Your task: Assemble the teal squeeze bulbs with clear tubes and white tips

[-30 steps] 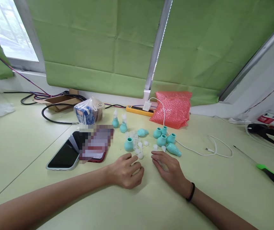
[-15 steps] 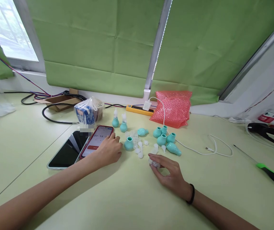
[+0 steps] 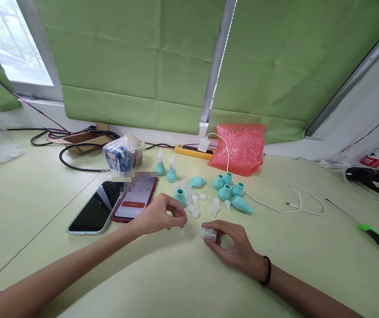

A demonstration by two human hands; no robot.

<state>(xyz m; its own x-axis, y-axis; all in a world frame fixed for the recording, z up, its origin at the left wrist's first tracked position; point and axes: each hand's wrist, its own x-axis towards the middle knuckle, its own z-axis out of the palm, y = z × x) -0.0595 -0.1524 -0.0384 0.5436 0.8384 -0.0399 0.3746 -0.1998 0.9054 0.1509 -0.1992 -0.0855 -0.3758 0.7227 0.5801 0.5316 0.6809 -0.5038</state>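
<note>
My right hand [image 3: 234,245] rests on the pale green table [image 3: 192,282] with its fingers closed round a small clear plastic piece [image 3: 208,233]. My left hand [image 3: 159,215] hovers just right of a red-cased phone [image 3: 135,199] showing a lit screen; its fingers are curled in a pinch and nothing shows in them. Beyond both hands lie several teal rubber bulbs [image 3: 224,192] and a scatter of small clear tips [image 3: 192,203]. Two assembled bulbs with clear tips [image 3: 165,169] stand upright further back.
A dark phone [image 3: 93,211] lies left of the red one. A bagged blue carton [image 3: 122,154], a cardboard tray with black cables [image 3: 83,140], a yellow power strip [image 3: 194,151], pink bubble wrap [image 3: 238,148] and a white charging cable [image 3: 291,205] sit behind. A green-handled screwdriver [image 3: 376,236] lies right.
My left hand went from the table to the red phone's screen, then drew back right with fingers pinched. My right hand lifted the clear piece between its fingertips.
</note>
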